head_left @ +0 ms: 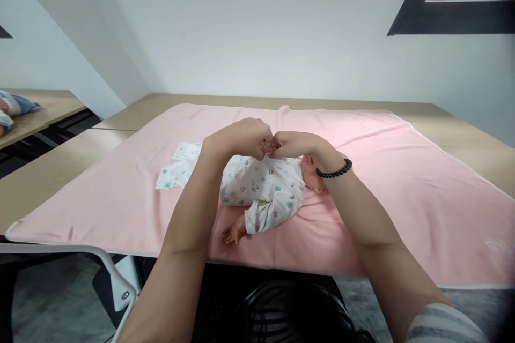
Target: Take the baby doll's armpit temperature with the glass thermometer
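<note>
A baby doll (315, 179) lies on its back on a pink blanket (402, 187), its head to the right. It wears a white printed shirt (257, 182), and white printed trousers (177, 169) cover its legs at the left. Over the shirt's front, my left hand (247, 138) and my right hand (298, 144) meet fingertip to fingertip. Both are closed in a pinch at the cloth, which rises a little under them. The exact bit between the fingers is too small to make out. One doll hand (233, 233) sticks out of the near sleeve.
The blanket covers most of a wooden table (161, 101) against a white wall. Part of a white chair frame (116, 281) is at the lower left, with a dark seat below the near edge. Another table (52, 104) with cloth-like items (18, 104) stands farther left.
</note>
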Available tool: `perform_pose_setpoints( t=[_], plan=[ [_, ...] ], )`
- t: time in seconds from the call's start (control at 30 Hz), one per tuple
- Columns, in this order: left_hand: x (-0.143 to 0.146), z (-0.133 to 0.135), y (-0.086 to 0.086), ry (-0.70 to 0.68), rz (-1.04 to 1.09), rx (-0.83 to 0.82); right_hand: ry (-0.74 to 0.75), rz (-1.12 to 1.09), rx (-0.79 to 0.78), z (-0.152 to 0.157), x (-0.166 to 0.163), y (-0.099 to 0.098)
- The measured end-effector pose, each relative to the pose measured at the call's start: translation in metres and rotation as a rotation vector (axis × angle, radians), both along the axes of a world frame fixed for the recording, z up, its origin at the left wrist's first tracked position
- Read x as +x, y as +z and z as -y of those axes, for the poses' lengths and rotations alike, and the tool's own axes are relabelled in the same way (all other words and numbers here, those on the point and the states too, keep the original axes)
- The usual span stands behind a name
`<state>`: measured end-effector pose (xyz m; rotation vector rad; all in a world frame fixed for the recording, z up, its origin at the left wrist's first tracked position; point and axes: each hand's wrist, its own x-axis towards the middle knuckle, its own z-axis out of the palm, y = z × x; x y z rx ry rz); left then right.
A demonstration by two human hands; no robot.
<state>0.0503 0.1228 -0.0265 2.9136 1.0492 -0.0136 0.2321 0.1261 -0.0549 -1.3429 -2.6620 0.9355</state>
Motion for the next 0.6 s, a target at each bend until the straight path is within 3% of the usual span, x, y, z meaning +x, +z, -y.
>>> perform_pose_setpoints(
  t=[0.33,0.6],
  plan=[
    [0.010,0.018,0.004,-0.114,-0.037,0.261,-0.068,0.141,0.084,-0.007,-0.001,0.002],
    [0.013,0.023,0.002,-0.100,-0.038,0.310,-0.045,0.206,0.070,-0.005,-0.004,0.009]
  ],
)
